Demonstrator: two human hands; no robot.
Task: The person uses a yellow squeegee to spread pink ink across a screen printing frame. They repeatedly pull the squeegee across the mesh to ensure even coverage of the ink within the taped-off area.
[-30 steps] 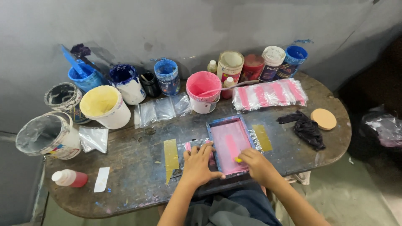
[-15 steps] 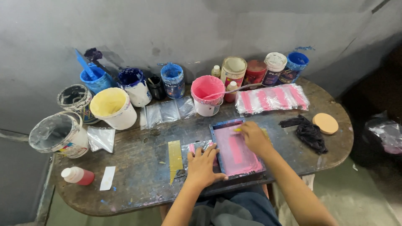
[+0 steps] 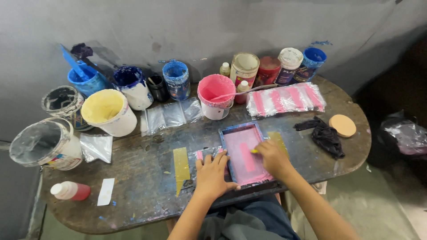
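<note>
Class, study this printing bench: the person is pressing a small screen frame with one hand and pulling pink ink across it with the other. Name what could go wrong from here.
1. The left hand steadies only the near left edge of the screen frame, so the frame might shift and smear the print.
2. The pink ink bucket stands open just behind the frame with a stick leaning out; the right hand could knock it.
3. Wet pink fingers may mark the clear bags nearby.

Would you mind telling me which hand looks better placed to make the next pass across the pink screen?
Probably the right hand: it rests on the pink screen frame gripping a small yellow-tipped tool. The left hand lies flat at the frame's left edge, seemingly steadying it.
</note>
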